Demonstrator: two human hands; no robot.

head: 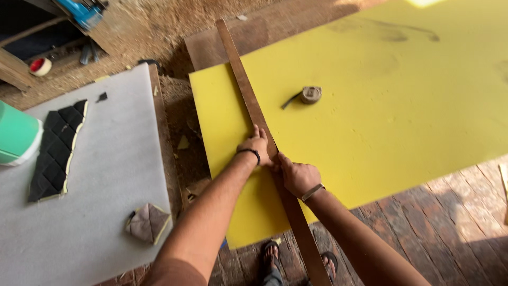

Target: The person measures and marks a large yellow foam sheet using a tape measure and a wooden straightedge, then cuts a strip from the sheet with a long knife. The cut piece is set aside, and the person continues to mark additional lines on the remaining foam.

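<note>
Both hands — left hand (255,145), right hand (297,176) — are pressing flat, fingers spread, holding the stiff wooden strip (253,106) on the soft, compressible yellow foam sheet (381,106).

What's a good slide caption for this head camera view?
Both hands, left hand and right hand, press a long brown strip onto a yellow sheet.

A bright yellow foam sheet (370,106) covers the reddish-brown brick floor (450,233). A long dark brown strip (254,111) crosses the sheet near its left edge. A dusty tan tape measure (310,94) sits on the yellow. Beside it lies a pale grey sheet (116,164) bearing a black diamond-quilted panel (55,151) edged in cream, and a green container (16,132) at its left edge.
</note>
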